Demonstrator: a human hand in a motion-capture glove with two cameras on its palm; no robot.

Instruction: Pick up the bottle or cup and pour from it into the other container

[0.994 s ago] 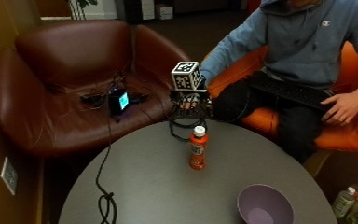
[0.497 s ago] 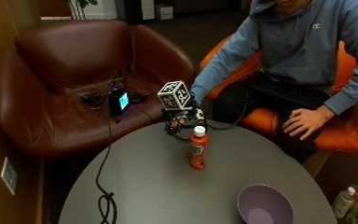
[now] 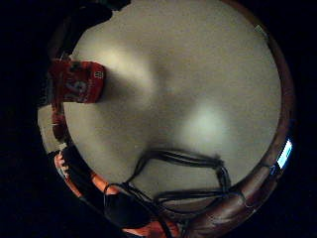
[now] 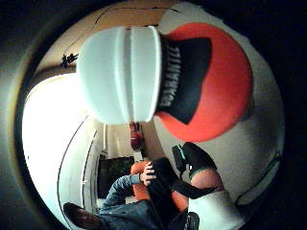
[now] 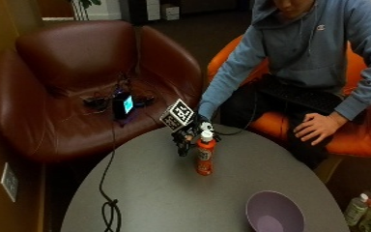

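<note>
Since a second ago the gloved hand (image 5: pixel 189 136) has dropped from the table's far edge right up to the orange bottle (image 5: pixel 204 153), which hasn't budged. Bottle stands upright on the round table (image 5: pixel 147 193), cap (image 5: pixel 206 136) level with the palm; the thumb-side view is filled by cap and shoulder, so it's very close. Can't tell if the fingers have closed round it. Purple bowl (image 5: pixel 274 212) sits well beyond the hand, toward the near rim, probably where the pour's headed.
</note>
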